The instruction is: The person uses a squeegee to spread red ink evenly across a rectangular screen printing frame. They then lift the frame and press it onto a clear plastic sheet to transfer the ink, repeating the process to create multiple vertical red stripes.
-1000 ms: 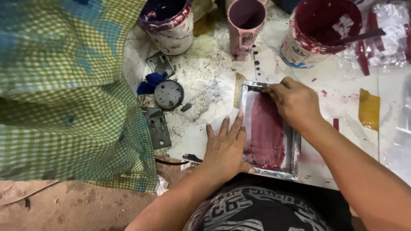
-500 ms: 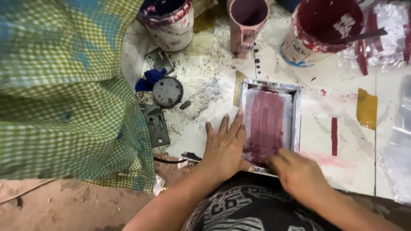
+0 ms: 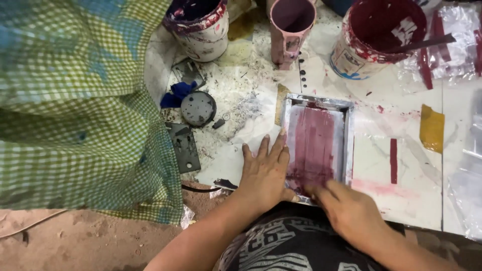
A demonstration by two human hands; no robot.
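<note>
Hands (image 3: 263, 173) (image 3: 351, 213) on screen frame (image 3: 317, 145); 3 paint tubs (image 3: 381, 37) behind.

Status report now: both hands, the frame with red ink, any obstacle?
Left hand flat beside the frame, pressing its left edge. Right hand at near end, blurred. Nothing blocks it; paint buckets stand clear.

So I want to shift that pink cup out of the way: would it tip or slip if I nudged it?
The pink cup stands tall and narrow, so a push near its rim would probably tip it. Its outside looks smeared with paint, so it may feel slick or tacky. It stands on the paint-spattered table, which might make it drag rather than slide.
</note>
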